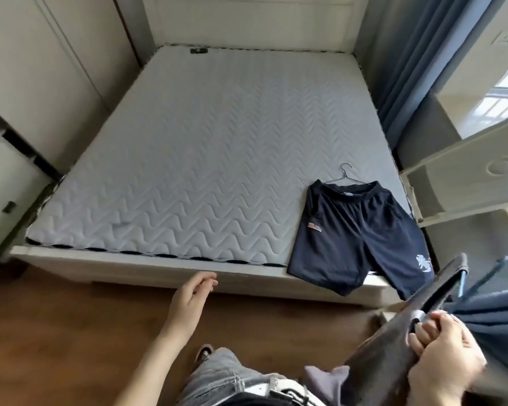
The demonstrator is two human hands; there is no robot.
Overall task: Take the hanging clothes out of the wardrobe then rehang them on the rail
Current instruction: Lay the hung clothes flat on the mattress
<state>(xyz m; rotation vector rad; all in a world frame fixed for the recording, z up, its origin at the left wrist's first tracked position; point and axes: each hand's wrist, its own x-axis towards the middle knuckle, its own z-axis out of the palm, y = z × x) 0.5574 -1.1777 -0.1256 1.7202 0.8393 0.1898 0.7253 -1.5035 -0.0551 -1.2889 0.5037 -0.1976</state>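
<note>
Fingers of the right hand (443, 344) curl around a dark grey garment (393, 347), gripping it low at the right. Left hand (192, 297) hangs free over the floor, fingers relaxed, holding nothing. Navy shorts (355, 232) on a wire hanger (345, 172) lie on the mattress (203, 159).

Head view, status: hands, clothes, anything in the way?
Left hand open, empty. Right hand grips dark grey garment. Navy shorts lying on mattress. No obstruction seen.
</note>
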